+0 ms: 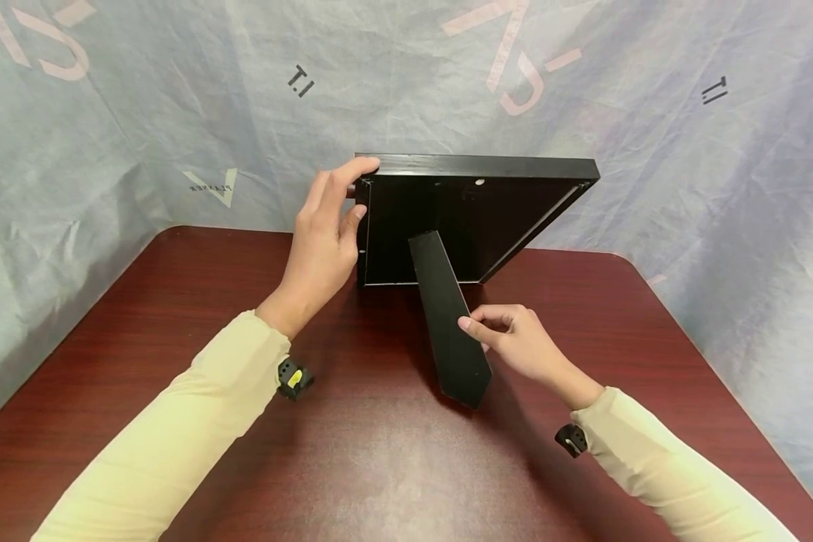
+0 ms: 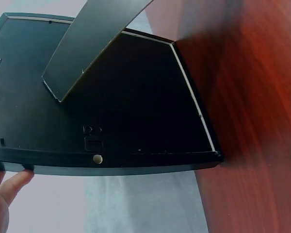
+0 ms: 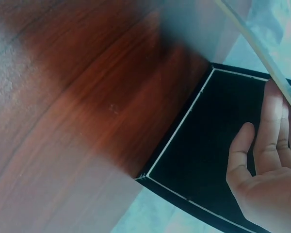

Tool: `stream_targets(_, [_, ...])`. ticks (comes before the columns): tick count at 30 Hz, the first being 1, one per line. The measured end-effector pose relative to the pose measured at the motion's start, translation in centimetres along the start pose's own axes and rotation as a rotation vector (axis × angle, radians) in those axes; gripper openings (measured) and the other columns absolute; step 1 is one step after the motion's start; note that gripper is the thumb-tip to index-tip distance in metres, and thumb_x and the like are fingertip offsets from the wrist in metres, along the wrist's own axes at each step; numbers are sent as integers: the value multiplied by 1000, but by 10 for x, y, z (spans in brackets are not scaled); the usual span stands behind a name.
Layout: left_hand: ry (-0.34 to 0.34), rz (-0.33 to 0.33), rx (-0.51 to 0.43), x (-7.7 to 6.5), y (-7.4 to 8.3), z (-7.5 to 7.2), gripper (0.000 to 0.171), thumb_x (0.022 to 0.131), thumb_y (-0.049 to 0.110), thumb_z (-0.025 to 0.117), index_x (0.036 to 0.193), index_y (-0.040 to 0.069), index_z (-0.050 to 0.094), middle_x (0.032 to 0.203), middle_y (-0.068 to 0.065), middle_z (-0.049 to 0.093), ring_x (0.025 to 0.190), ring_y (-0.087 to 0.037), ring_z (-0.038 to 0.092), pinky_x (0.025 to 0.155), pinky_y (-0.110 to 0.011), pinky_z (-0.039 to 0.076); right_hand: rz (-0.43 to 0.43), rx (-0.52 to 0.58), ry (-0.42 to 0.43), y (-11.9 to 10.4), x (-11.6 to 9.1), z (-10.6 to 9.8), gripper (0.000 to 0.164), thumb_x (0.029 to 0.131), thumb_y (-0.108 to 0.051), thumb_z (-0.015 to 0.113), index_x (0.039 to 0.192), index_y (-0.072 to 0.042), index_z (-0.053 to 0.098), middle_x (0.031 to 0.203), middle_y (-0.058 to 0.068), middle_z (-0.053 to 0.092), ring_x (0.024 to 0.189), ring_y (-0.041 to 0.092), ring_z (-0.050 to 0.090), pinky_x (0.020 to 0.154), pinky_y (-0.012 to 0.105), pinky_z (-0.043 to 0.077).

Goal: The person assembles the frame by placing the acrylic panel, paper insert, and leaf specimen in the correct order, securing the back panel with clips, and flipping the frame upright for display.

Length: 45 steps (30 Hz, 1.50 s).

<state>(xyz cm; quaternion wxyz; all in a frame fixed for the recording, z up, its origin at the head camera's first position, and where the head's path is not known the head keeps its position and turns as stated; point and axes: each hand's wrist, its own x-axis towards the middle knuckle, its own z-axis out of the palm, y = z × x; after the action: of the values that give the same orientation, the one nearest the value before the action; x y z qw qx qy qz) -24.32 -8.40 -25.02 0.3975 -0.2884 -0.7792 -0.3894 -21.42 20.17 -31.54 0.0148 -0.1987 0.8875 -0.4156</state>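
Note:
A black picture frame (image 1: 393,218) stands upright on the table with its back facing me. From the middle of its back a black easel leg (image 1: 447,316) slants out and down toward me. My left hand (image 1: 321,233) grips the frame's upper left corner, with a finger on the top edge and the thumb at the side. My right hand (image 1: 522,342) pinches the right edge of the leg between thumb and fingers. In the right wrist view, the fingers (image 3: 270,126) lie against the leg's far side. The frame's front is hidden.
The dark red wooden table (image 1: 244,467) has rounded far corners. A grey-white printed cloth (image 1: 393,83) hangs behind it and along both sides. Dark wrist straps show beside the left cuff (image 1: 294,379) and the right cuff (image 1: 572,439).

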Motion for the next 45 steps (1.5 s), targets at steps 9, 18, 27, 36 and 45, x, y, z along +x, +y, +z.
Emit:
stream_targets(9, [1,77,-21,-12,-4,3,41,103,-1,55,140,13,46,135,-16,53,117,-29,54,67,-34,44,35,23,-35,7,-2,8,24,100,-30,68,83,-14,71,64,6,59,63,22,56,52,26,36])
stream_targets(18, [-20,89,-28,-17,-4,1,38,104,2,54,139,13,47,135,-15,54,99,-27,52,66,-32,42,65,70,-44,11,-5,13,23,100,-31,67,87,-13,72,68,11,60,64,25,54,53,26,37])
stream_targets(27, [-46,67,-58,-18,-6,-3,42,103,-3,53,141,13,46,137,-15,53,104,-25,54,67,-29,45,59,107,-47,15,-6,16,21,100,-28,68,90,-10,72,71,6,59,69,21,55,58,26,41])
stream_targets(36, [-57,-76,-248,-20,-7,-9,46,106,2,44,150,12,41,142,-11,55,127,-21,57,87,-41,56,30,-5,317,16,-10,-7,36,100,-41,64,90,-10,79,75,5,73,71,17,70,71,22,47])
stream_targets(45, [-101,-359,-461,-12,-10,-16,38,111,20,40,146,10,51,135,-9,61,123,-16,57,96,-47,53,-148,170,1027,4,-3,-43,20,97,-28,66,83,-15,74,73,-12,62,63,5,53,59,19,42])
